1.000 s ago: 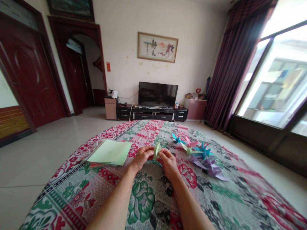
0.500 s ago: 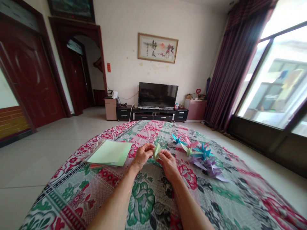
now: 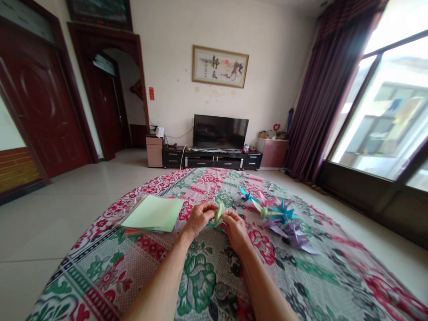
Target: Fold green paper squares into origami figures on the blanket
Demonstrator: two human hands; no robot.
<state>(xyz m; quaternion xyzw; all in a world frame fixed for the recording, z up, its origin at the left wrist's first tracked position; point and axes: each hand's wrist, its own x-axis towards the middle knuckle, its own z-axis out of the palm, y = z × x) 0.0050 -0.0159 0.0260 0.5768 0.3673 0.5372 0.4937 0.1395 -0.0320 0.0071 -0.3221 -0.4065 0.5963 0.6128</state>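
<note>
Two hands on one tiny fold here, head view is all you get: your left hand (image 3: pixel 198 218) and right hand (image 3: pixel 236 227) both pinch the pale green paper piece (image 3: pixel 219 211) between them, fingers closed on it, just above the floral cloth (image 3: pixel 197 276). It stands roughly upright, long axis 12 to 6, sitting at 3 o'clock from your left and 10 o'clock from your right. Green sheets (image 3: pixel 154 213) lie at 9, the finished paper shapes (image 3: pixel 281 216) at 3, well apart.
</note>
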